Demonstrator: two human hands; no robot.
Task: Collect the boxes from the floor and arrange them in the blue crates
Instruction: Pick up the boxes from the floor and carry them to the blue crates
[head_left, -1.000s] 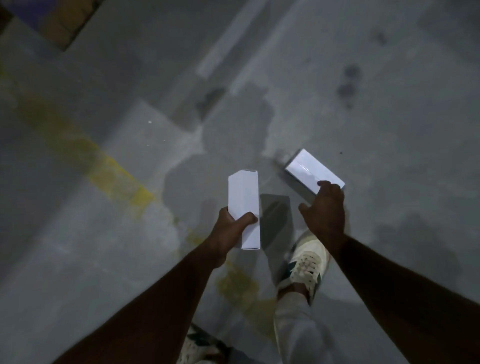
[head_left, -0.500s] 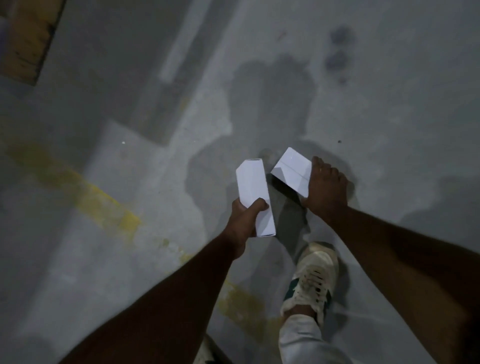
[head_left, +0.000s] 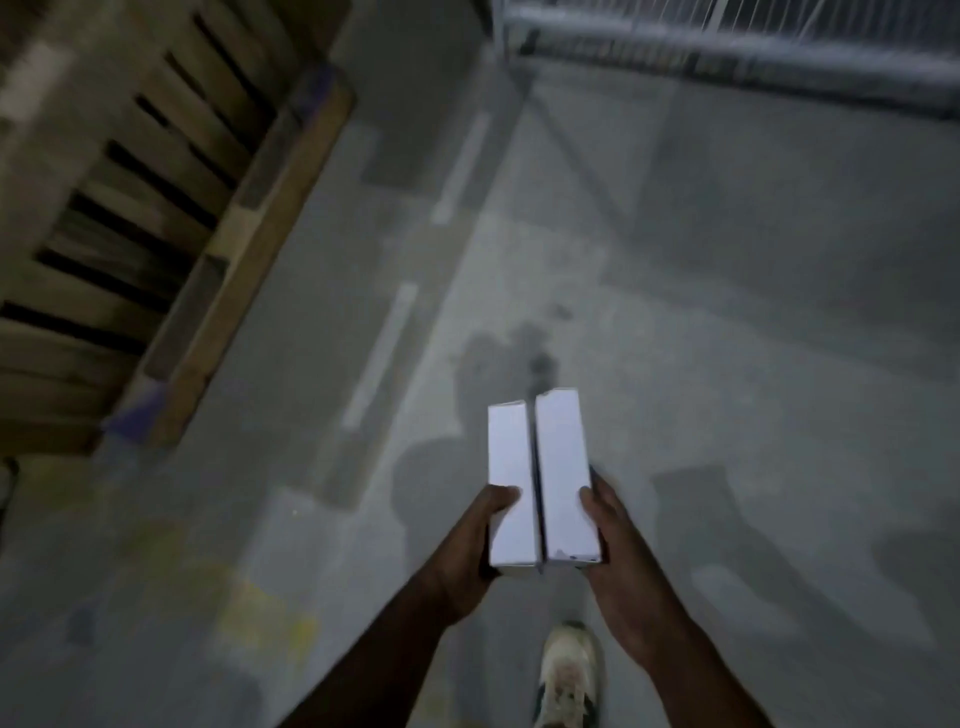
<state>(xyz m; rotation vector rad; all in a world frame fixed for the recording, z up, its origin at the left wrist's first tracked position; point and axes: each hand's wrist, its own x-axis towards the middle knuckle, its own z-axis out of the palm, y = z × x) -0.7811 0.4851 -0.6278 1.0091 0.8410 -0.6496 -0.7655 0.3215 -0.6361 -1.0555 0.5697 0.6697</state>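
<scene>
- Now the left hand (head_left: 470, 556) grips the near end of the left white box (head_left: 511, 483), its thumb curled over the top face and the other fingers hidden underneath.
- The right hand (head_left: 621, 566) holds the near end of the right white box (head_left: 563, 475) the same way, thumb on the top face by the outer edge, remaining fingers wrapped below and out of sight.
- Both boxes lie lengthwise, pointing away from the fingers, side by side with only a thin dark seam between them; whether they touch cannot be told.
- Beyond the fingertips stretches grey concrete floor (head_left: 727, 312) with pale painted dashes.
- Far to the left of the left thumb sits a wooden pallet (head_left: 130, 208).
- Behind the right wrist, a pale sneaker (head_left: 569, 675) stands on the floor.
- A worn yellow mark (head_left: 260, 618) lies left of the left forearm.
</scene>
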